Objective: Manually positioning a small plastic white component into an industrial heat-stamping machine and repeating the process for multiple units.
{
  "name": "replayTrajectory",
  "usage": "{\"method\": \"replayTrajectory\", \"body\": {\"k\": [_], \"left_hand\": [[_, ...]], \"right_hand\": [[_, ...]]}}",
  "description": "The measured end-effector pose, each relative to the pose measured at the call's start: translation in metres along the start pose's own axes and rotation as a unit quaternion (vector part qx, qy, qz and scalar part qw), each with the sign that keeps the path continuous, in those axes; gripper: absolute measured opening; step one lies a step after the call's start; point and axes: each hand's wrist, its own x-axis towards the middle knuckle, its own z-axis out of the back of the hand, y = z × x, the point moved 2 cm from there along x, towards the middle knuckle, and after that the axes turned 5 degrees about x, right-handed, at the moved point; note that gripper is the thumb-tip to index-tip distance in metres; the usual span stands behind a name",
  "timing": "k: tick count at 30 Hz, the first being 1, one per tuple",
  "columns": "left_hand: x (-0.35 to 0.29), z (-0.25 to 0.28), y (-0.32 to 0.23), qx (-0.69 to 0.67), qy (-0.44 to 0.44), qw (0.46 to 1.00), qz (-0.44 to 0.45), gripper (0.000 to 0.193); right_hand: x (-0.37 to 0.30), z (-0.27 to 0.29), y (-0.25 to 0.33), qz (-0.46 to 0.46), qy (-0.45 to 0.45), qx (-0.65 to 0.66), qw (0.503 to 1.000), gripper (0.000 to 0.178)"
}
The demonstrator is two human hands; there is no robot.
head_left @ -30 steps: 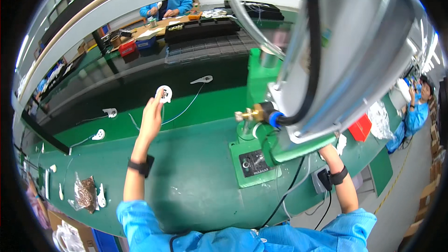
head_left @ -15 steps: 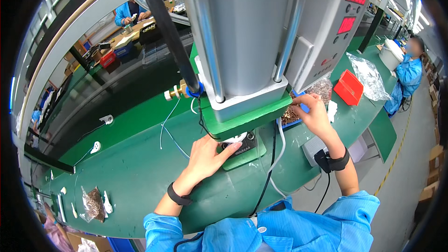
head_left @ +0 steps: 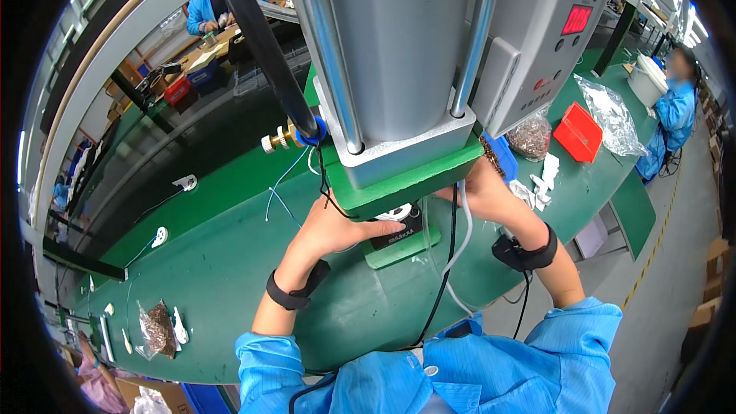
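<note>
A press with a grey cylinder (head_left: 395,46) and a green plate (head_left: 418,184) under it fills the middle. Below the plate, a white plastic part (head_left: 392,215) lies on a black fixture (head_left: 405,231) set on a green base (head_left: 410,251). My left hand (head_left: 331,224) is at the fixture's left side, its thumb stretched onto the white part; its other fingers are partly hidden. My right hand (head_left: 488,190) reaches in from the right under the plate, with its fingertips hidden. Behind it stands a blue bin (head_left: 504,159) with small brass-coloured pieces.
A control box (head_left: 544,46) with red displays hangs beside the cylinder. Rightward on the green table are a bag of small parts (head_left: 530,138), a red bin (head_left: 579,133) and clear plastic (head_left: 613,119). Cables (head_left: 452,245) run down before the press. Another bag (head_left: 159,330) lies left.
My right hand has left the bin of brass-coloured pieces and moved left, toward the fixture under the plate. The left hand stays beside the white part, its thumb still over it.
</note>
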Motion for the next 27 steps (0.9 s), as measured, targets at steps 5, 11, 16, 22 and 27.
{"method": "replayTrajectory", "body": {"k": [5, 11, 16, 22, 27], "left_hand": [[-0.012, -0.008, -0.01, 0.027, -0.037, 0.998, 0.039, 0.057], [-0.014, -0.01, 0.003, 0.008, 0.002, 0.998, 0.067, 0.058], [-0.009, -0.005, -0.001, 0.037, 0.009, 0.997, 0.065, 0.051], [-0.011, -0.007, 0.0, -0.028, 0.019, 0.992, 0.118, 0.047], [-0.015, -0.011, 0.001, -0.047, -0.015, 0.994, 0.1, 0.042]], "right_hand": [[0.007, -0.018, -0.008, 0.111, 0.058, -0.11, 0.986, 0.032], [0.015, -0.022, 0.004, 0.08, 0.146, -0.179, 0.97, 0.034], [0.013, -0.029, 0.0, 0.088, 0.148, -0.185, 0.968, 0.032], [0.012, -0.03, -0.008, 0.087, 0.148, -0.177, 0.969, 0.031], [0.014, -0.041, -0.009, 0.062, 0.129, -0.141, 0.98, 0.02]]}}
